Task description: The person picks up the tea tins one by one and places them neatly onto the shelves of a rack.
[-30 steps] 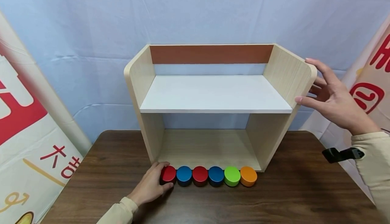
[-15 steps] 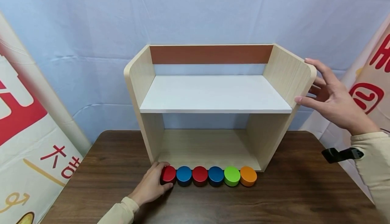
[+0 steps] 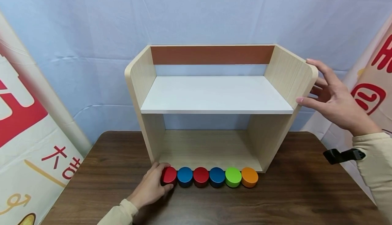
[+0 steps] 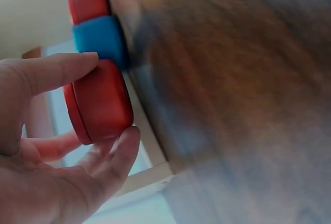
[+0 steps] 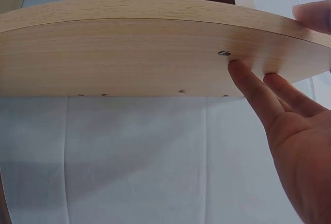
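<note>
Left hand (image 3: 150, 186) pinches the red puck (image 3: 169, 175), the row's end nearest it; the row runs rightward away from its fingers. Right hand (image 3: 332, 100), fingers spread flat, presses the shelf (image 3: 289, 72) side panel, well apart.

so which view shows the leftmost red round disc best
The left wrist view: the red round disc fills the frame, pinched by the left hand. The head view shows it small; the right wrist view misses it.
</note>
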Available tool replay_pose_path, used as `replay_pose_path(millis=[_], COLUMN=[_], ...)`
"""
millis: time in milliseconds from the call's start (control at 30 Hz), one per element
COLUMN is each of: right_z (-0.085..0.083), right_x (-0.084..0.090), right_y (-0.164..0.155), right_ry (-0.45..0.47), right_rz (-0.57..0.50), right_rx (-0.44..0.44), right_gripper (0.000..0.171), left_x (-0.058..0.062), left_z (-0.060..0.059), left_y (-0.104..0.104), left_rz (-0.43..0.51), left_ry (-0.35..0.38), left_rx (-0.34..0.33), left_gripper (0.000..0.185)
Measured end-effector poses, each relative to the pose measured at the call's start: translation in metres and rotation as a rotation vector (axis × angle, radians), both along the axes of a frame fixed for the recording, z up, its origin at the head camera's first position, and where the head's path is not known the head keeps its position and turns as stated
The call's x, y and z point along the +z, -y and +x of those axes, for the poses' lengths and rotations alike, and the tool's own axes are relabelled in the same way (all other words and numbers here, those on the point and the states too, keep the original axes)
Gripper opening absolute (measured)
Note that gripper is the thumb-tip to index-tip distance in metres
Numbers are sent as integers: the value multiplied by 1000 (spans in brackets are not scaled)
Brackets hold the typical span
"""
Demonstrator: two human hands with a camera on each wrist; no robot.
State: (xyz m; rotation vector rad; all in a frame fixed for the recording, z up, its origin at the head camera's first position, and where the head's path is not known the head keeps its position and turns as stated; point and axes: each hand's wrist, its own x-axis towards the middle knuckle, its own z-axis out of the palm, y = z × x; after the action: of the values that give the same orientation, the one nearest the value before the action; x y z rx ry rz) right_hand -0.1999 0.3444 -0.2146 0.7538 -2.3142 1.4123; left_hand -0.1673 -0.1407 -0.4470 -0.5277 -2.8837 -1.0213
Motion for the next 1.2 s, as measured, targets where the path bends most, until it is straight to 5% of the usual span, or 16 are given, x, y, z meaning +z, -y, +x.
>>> replay_pose_path(millis=[667,833,1200], right_z=[-1,-2,-2], right_x=[1,1,2], right_y=[2,2,2], right_ry=[-5,-16,6], right_rz=[38,83,17], right_rx=[-55,-100,-48], right_gripper=[99,101,98], left_x=[41,60,109], left_z=[9,9,13], left_y=[-6,-11,-24], left_rz=[-25,-22,-33], left_ry=[-65,-40,-23], left_rx=[-86,-134,-279], left_gripper=[57,55,52])
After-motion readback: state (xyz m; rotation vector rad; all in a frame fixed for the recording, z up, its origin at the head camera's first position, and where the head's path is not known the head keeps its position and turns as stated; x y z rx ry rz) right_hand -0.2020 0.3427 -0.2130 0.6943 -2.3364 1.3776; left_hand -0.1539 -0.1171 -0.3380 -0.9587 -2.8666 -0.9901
